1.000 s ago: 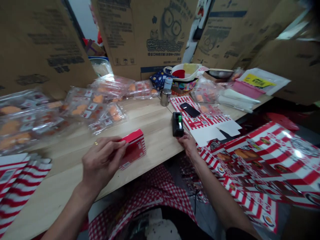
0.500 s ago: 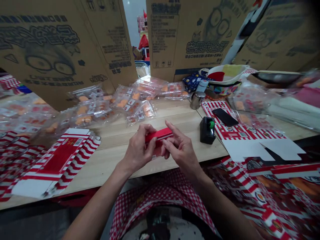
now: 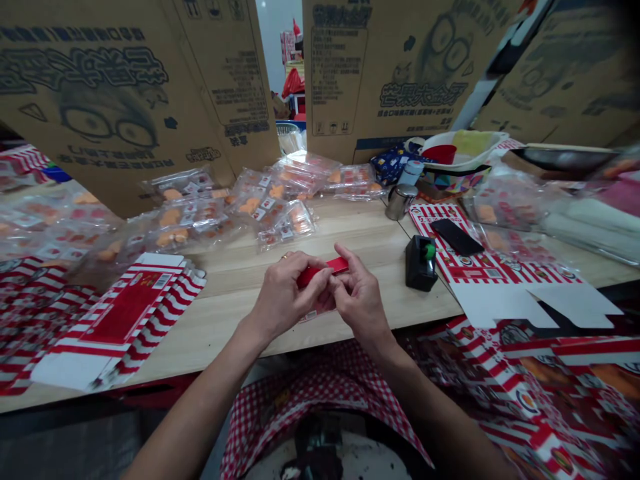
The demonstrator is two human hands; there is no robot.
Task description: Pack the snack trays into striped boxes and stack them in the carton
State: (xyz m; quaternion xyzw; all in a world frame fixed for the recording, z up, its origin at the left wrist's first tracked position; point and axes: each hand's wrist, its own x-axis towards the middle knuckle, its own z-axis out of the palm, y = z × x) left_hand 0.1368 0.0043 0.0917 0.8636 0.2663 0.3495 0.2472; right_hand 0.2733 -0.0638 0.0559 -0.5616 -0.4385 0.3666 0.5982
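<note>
Between my two hands is a small red carton, mostly covered by fingers. My left hand grips its left side, with the thumb laid across the front. On the other side my right hand pinches the right end, thumb and fingers close to my left thumb and the index finger reaching along the edge. A paler part with a small printed label shows below the fingers; I cannot tell whether it belongs to the carton. Right of my hands stands a black tape dispenser with a green core.
Striped flat cartons lie stacked at left, and an unfolded striped carton at right bears a black phone. Clear bags of orange pieces line the back before tall cardboard boxes. A metal flask stands behind the dispenser.
My fingers have drawn closer together over the red carton, my left thumb moving right across its front and covering more of it. The whole view has shifted slightly.
</note>
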